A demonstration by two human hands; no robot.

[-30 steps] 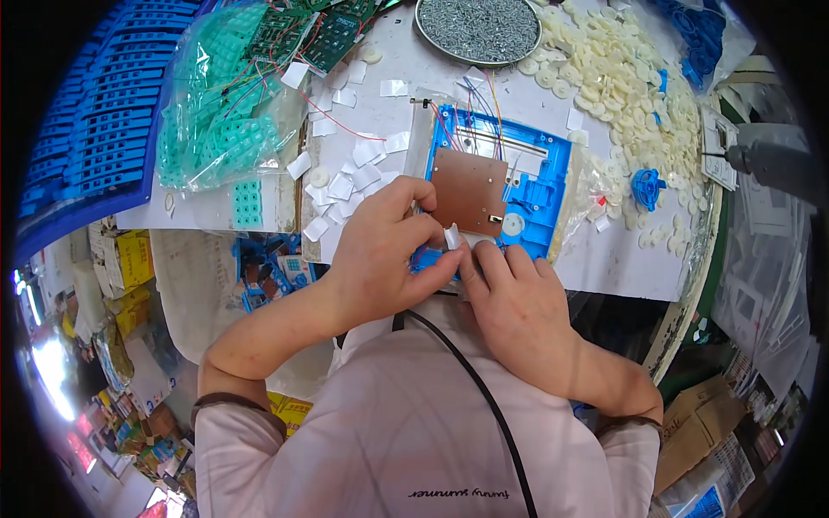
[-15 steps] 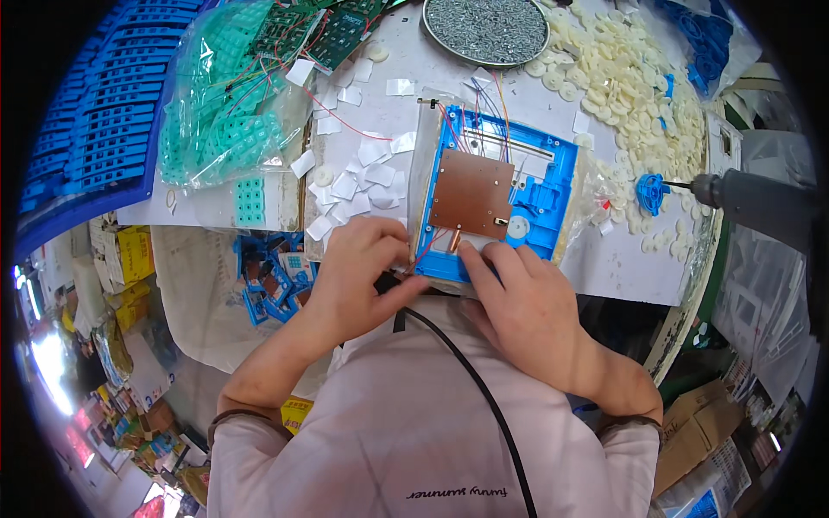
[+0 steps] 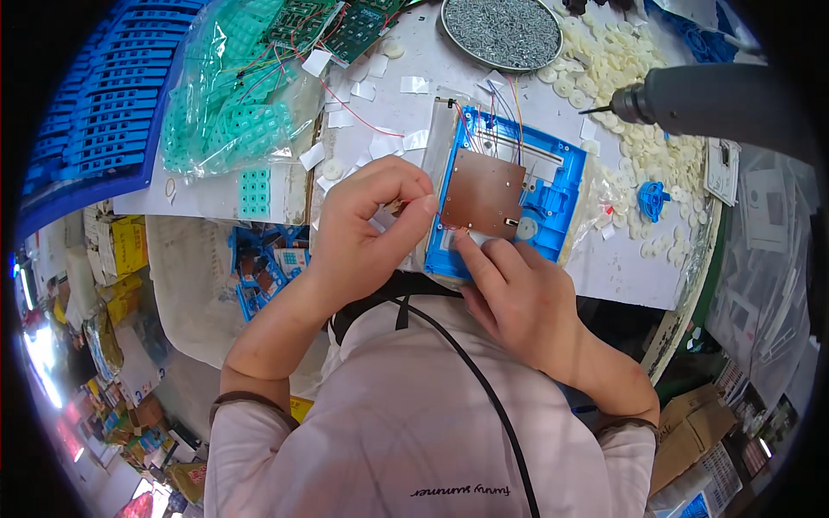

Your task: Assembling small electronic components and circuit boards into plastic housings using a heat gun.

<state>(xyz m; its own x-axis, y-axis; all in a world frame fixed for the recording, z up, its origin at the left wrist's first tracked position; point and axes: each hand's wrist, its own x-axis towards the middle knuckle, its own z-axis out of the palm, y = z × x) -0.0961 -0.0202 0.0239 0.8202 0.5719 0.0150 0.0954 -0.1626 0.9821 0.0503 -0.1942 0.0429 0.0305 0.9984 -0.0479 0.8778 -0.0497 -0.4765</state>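
Observation:
A blue plastic casing [image 3: 553,207] lies in front of me with its inside facing up. A brown circuit board [image 3: 484,194] sits in it, with thin wires [image 3: 521,129] rising from its far side. My left hand [image 3: 367,233] is beside the casing's left edge, thumb and index finger pinched together; what they hold is mostly hidden. My right hand [image 3: 527,298] rests over the casing's near edge. Its index fingertip touches the board's near edge by a short red wire [image 3: 451,228], and the other fingers are loosely bent. A round white disc [image 3: 527,228] sits right of the board.
A grey power screwdriver [image 3: 691,104] juts in from the right above the table. White discs [image 3: 639,155] are heaped at the right, near a round tray of screws [image 3: 501,34]. Bagged green keypads [image 3: 224,112], circuit boards [image 3: 354,30] and paper pieces [image 3: 384,145] lie left.
My left hand has risen and moved away from the near edge, now pinched. The small copper-coloured piece by my right index finger no longer shows there. The screwdriver has shifted up and left.

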